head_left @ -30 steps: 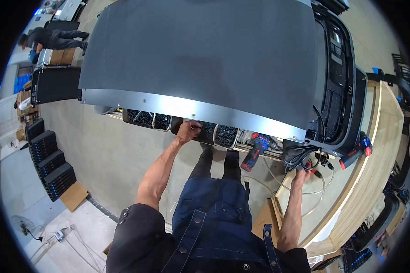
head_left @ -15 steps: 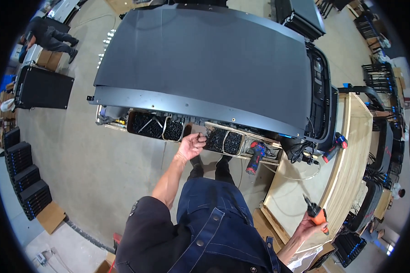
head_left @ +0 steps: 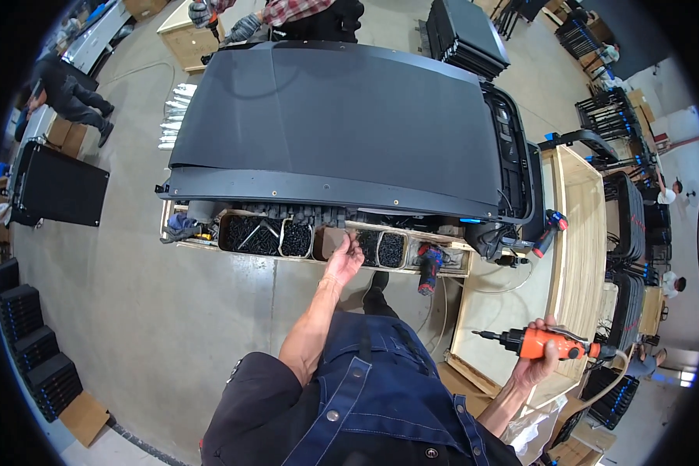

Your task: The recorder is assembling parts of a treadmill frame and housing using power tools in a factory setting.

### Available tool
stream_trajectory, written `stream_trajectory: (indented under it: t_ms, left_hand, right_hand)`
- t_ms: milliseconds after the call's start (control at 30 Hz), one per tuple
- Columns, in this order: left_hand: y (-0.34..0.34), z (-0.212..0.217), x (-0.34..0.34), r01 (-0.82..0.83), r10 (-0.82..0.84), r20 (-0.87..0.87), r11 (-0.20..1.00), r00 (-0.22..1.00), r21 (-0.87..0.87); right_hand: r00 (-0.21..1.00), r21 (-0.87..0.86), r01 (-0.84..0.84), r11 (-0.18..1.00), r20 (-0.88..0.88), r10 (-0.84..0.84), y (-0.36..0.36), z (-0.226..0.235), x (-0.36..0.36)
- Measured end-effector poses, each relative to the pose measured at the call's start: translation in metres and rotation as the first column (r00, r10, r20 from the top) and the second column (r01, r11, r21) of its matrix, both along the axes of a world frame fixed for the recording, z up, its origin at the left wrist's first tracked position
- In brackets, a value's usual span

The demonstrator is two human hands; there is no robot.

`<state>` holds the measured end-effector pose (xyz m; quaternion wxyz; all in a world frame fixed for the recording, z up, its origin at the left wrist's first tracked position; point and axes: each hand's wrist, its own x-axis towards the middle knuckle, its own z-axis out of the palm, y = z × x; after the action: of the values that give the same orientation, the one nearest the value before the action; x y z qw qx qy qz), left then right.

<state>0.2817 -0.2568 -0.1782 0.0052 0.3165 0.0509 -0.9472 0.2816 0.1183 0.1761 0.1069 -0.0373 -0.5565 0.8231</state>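
Observation:
My left hand [head_left: 345,262] is over the front edge of a row of small bins, its fingers curled together near the tips. Whatever may be pinched there is too small to make out. Beside it stand bins of black screws [head_left: 392,250], with a larger bin of black screws [head_left: 245,233] further left. Out to the right, my right hand [head_left: 537,359] grips an orange power screwdriver [head_left: 547,343], its bit pointing left and a hose trailing from its back end. In front of me lies a long dark grey panel [head_left: 357,116] in a black frame.
A red-and-black cordless drill [head_left: 428,268] rests at the tray's right end; another drill [head_left: 550,233] lies by the wooden crate [head_left: 579,272]. Across the panel, a co-worker's gloved hand [head_left: 202,13] holds a tool. Dark panels [head_left: 467,39] are stacked behind.
My right hand has raised the screwdriver and turned its bit leftward. My left hand has shifted slightly right at the bins. The view has moved, bringing a co-worker's gloved hands in at the far side.

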Motion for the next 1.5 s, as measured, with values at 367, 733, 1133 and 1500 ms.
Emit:
stream_trajectory:
  t_ms: [367, 733, 1133, 1500]
  left_hand:
    - [-0.002, 0.044, 0.002, 0.205, -0.211, 0.033, 0.882, 0.977, -0.424]
    - [0.041, 0.163, 0.005, 0.273, -0.408, -0.142, 0.793, 0.902, -0.544]
    - [0.133, 0.221, -0.037, 0.47, -0.569, -0.151, 0.778, 0.808, -0.418]
    - [0.167, 0.206, -0.063, 0.47, -0.616, -0.001, 0.601, 0.788, -0.646]
  right_hand:
    - [0.974, 0.133, -0.207, 0.969, -0.066, 0.217, -0.074, -0.003, -0.012]
    - [0.925, -0.035, -0.379, 0.925, -0.034, 0.377, -0.095, -0.017, -0.073]
    - [0.899, -0.209, -0.433, 0.877, -0.025, 0.438, -0.049, -0.033, -0.151]
    - [0.909, -0.319, -0.392, 0.863, 0.006, 0.416, -0.007, -0.041, -0.182]
